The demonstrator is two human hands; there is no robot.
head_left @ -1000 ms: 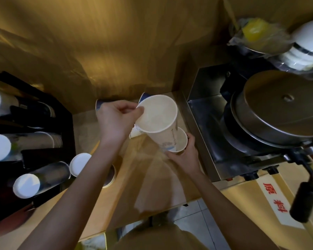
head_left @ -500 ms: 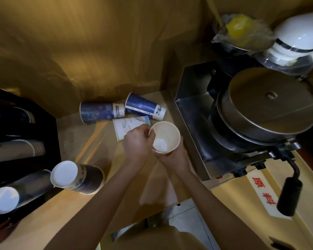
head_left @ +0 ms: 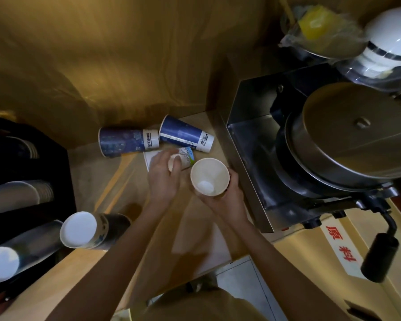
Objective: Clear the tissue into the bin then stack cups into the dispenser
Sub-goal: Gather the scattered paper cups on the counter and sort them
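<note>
Right hand (head_left: 227,200) holds one cup (head_left: 210,177); three lie flat.

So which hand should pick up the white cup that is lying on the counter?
The left hand: it is over the lying white cup already, and the right hand holds the upright cup.

A pale wooden table (head_left: 134,209) is seen under dim, yellowish light, with a gold wall behind it. Near the back edge two dark blue paper cups are laid on their sides, the left blue cup (head_left: 127,142) and the right blue cup (head_left: 186,134) almost touching, and just in front of them a white printed cup (head_left: 185,156) is laid on its side as well. At the right end a steel machine (head_left: 310,158) is stood on the table, and at the left a black cup dispenser (head_left: 21,205) is set, with a cup stack (head_left: 88,230) lying beside it.
</note>
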